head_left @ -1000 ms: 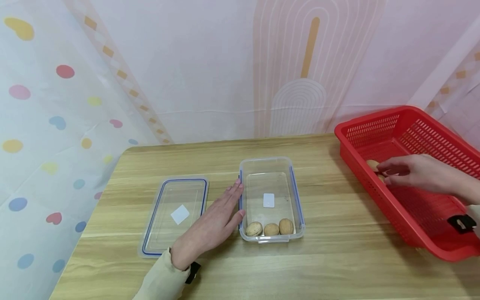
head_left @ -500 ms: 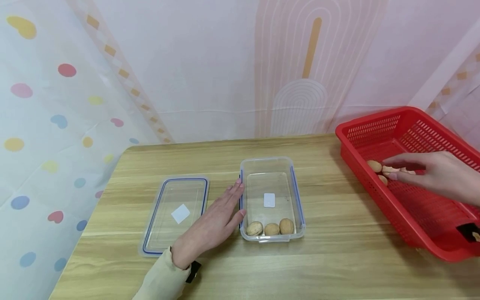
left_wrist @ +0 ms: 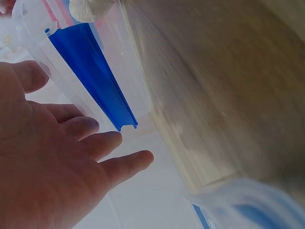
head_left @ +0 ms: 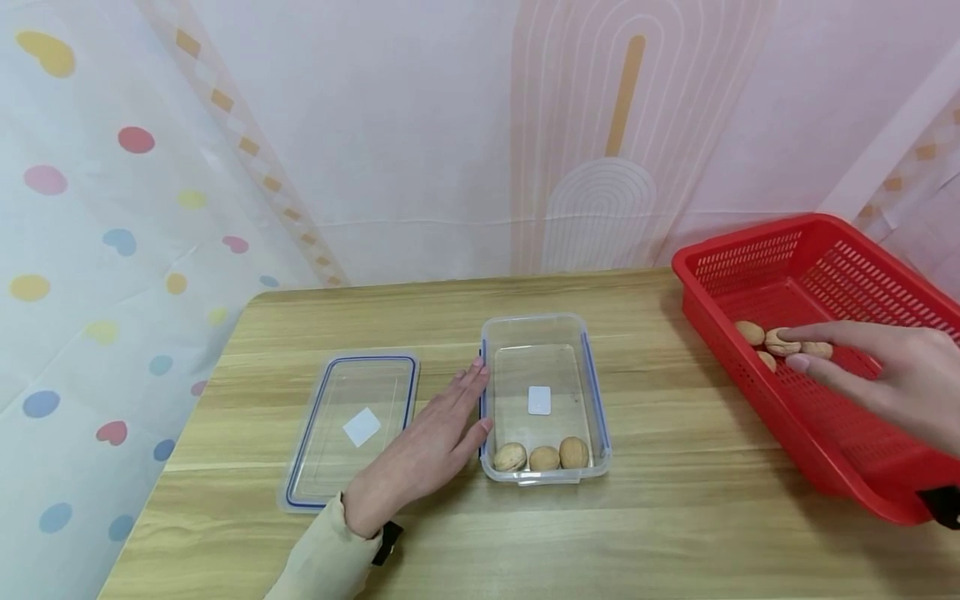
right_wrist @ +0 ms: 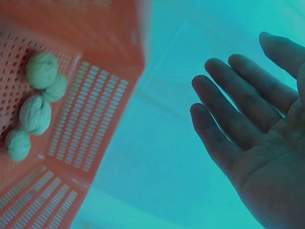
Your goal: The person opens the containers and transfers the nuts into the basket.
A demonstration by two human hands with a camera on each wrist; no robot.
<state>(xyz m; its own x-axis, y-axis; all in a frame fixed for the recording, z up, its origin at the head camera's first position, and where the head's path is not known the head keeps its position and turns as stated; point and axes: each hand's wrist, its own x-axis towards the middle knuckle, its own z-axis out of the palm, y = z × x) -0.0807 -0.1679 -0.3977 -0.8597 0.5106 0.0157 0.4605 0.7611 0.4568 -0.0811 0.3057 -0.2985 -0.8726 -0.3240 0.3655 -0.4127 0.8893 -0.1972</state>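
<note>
Three walnuts [head_left: 544, 459] occupy the clear box [head_left: 517, 367], four the red basket [head_left: 787, 421].

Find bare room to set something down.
Bare tabletop lies between the clear container and red basket, and in front of the container. Crowded: between container and lid, around the left hand; the container's near end, with three walnuts; the basket's left side, with more by the right hand.

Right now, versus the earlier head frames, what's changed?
The right hand has drawn back rightward and toward the person over the red basket, uncovering the basket walnuts; four show now. Its wrist view shows it empty; whether it let one go, I can't tell. Unchanged: left hand at the clear box, three box walnuts, lid to the left.
</note>
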